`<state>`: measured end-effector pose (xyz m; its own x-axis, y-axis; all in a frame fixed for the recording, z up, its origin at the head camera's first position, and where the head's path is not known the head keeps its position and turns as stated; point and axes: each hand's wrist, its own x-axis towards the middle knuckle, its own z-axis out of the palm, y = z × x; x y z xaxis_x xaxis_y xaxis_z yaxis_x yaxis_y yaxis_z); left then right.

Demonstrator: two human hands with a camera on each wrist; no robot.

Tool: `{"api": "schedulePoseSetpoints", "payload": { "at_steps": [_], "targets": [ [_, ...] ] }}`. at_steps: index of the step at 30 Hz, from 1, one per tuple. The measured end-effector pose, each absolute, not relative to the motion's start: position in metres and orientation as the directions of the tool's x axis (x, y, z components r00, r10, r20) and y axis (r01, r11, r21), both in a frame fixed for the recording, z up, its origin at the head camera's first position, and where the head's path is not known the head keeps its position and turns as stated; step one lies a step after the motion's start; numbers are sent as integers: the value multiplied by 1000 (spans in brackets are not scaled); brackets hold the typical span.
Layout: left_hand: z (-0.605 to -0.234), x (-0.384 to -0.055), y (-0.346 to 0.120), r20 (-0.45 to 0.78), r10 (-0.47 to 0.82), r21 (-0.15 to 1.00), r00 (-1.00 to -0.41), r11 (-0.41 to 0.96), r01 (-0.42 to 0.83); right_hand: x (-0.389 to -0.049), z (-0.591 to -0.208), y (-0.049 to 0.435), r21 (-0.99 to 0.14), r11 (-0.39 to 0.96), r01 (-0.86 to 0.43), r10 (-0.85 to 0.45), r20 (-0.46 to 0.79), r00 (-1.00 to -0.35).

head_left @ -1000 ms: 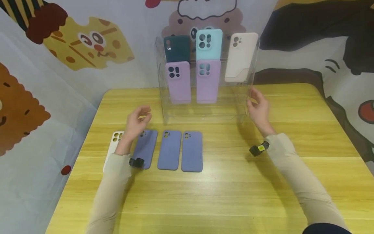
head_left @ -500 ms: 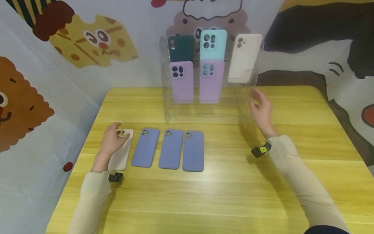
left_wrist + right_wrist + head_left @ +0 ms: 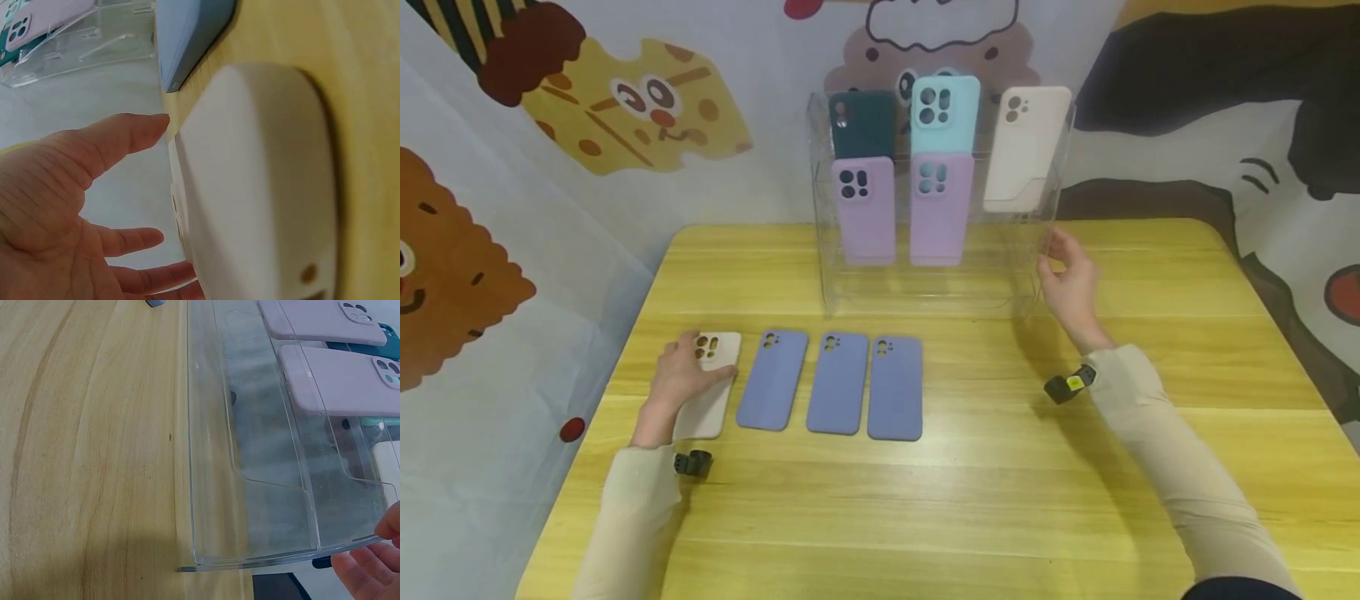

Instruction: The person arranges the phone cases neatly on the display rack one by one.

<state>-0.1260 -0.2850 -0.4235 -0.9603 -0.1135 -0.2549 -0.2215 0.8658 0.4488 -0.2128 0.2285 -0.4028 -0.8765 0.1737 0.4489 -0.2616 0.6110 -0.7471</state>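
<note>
While pinching the clear acrylic rack (image 3: 278, 512) with the right hand (image 3: 1070, 283), splayed the fingers (image 3: 134, 240) of the left hand (image 3: 677, 379) over the cream oblong phone case (image 3: 706, 410) on the wooden desk (image 3: 1000, 500). Had five cases (image 3: 866, 221) (two lilac) racked; seemingly left that and three slate-blue ones (image 3: 837, 387).

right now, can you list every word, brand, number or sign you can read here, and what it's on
No readable text shows in any view.
Yellow patch on the right wrist camera: too small to tell whether it bears print.
White case and blue-purple cases on the table, clear stand and its cases: no lettering seen.
Backdrop: cartoon pictures, no letters seen.
</note>
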Motion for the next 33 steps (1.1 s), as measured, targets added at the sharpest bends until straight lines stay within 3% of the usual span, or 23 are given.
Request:
{"api": "schedulePoseSetpoints", "payload": {
  "at_steps": [20,33],
  "targets": [
    [-424,-128,-278,-282,-200,410,-938,859,-307,-213,-403,230,-735,619,-276,155,459,-875],
    [-404,-131,-258,-89,-151,487,-985,856,-175,-212,-403,230,-732,619,-284,151,466,-872]
  ]
}}
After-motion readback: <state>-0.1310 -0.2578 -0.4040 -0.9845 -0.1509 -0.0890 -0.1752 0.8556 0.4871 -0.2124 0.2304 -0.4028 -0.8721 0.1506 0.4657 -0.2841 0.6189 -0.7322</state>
